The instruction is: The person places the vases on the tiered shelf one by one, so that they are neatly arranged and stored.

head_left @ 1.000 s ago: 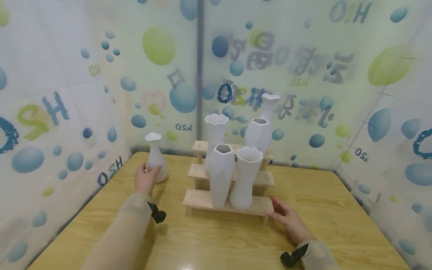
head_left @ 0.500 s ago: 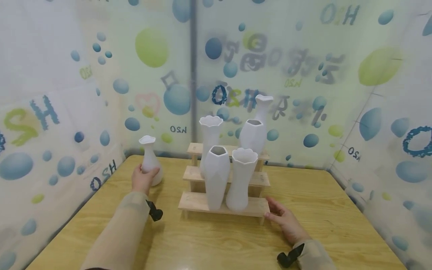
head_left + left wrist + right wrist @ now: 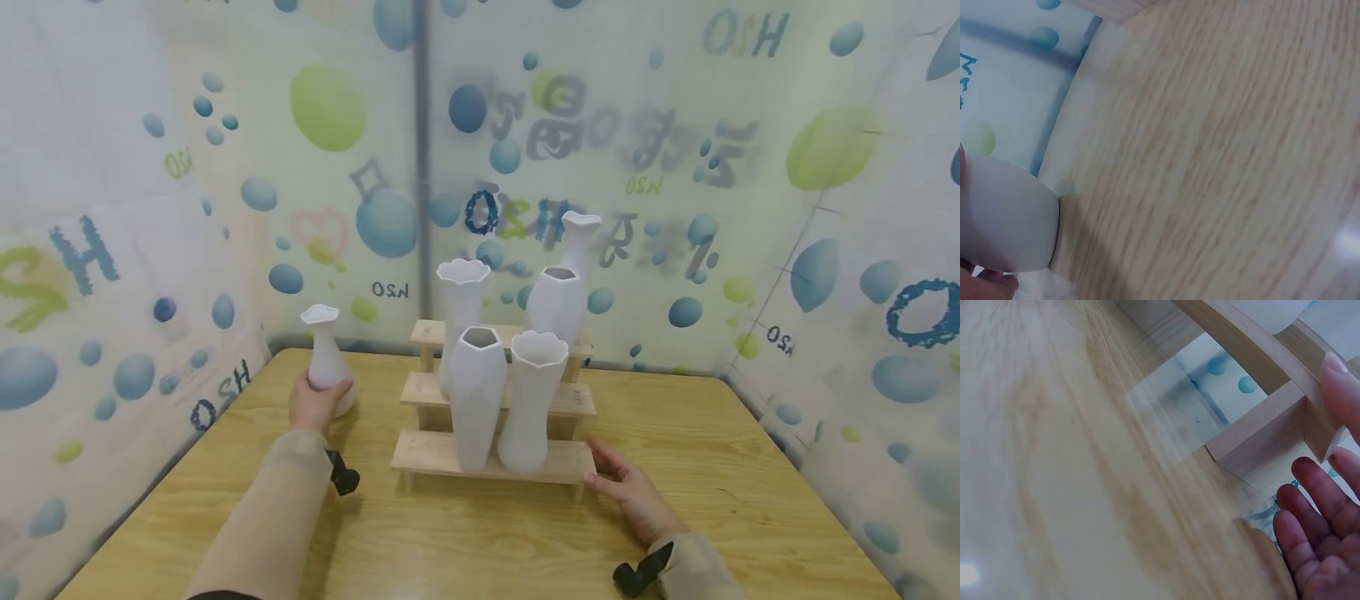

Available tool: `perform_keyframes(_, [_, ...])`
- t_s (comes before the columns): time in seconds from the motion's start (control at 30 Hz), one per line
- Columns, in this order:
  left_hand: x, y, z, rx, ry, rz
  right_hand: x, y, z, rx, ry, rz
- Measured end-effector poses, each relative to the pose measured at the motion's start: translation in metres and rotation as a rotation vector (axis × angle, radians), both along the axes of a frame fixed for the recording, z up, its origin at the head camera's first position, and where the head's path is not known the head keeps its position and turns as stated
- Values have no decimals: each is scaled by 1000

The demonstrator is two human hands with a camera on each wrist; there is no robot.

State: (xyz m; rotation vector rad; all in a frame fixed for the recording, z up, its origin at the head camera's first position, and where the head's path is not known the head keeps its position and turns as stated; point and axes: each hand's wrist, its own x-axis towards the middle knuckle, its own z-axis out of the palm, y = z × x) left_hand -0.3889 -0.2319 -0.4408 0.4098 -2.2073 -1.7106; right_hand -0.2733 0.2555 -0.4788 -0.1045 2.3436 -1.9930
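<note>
My left hand [image 3: 313,404] holds the rounded lower body of a white vase [image 3: 326,358] with a wavy rim and narrow neck, at the table's left side. The vase is upright; in the left wrist view its base [image 3: 1016,219] meets the wood. To its right, a three-step wooden stand [image 3: 420,454] carries several white vases. My right hand [image 3: 633,496] grips the right end of the lowest step, thumb in front and index finger behind. In the right wrist view its other fingers [image 3: 1300,531] are loosely bent off the board.
On the lowest step stand a faceted vase [image 3: 478,400] and a scalloped vase [image 3: 532,408]. Behind them rise a taller scalloped vase [image 3: 463,292], a faceted one [image 3: 557,304] and a slim-necked one [image 3: 579,229]. Printed curtains [image 3: 352,242] enclose the wooden table [image 3: 450,542].
The head view has swung a little to the right, so everything appears shifted left. Both hands, the held vase and the stand keep nearly the same places on the table.
</note>
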Motion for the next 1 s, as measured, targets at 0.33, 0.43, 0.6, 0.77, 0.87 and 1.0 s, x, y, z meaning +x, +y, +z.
perform_keyframes(0.33, [5, -5, 2, -84, -63, 8, -1, 1, -2, -5, 19, 9])
perform_keyframes(0.43, [5, -6, 2, -80, -62, 1, -1, 1, -3, -6, 20, 10])
perform_keyframes(0.6, [6, -8, 2, -52, -59, -16, 0, 1, -3, 7, 25, 13])
perform_keyframes(0.77, [7, -10, 8, -10, -63, -41, 1, 1, -1, 3, 26, 14])
perform_keyframes(0.87, [9, -10, 12, -7, -73, -54, 1, 0, -1, -1, 24, 10])
perform_keyframes(1.0, [12, -10, 18, -19, -86, -74, 1, 0, -1, -3, 19, 6])
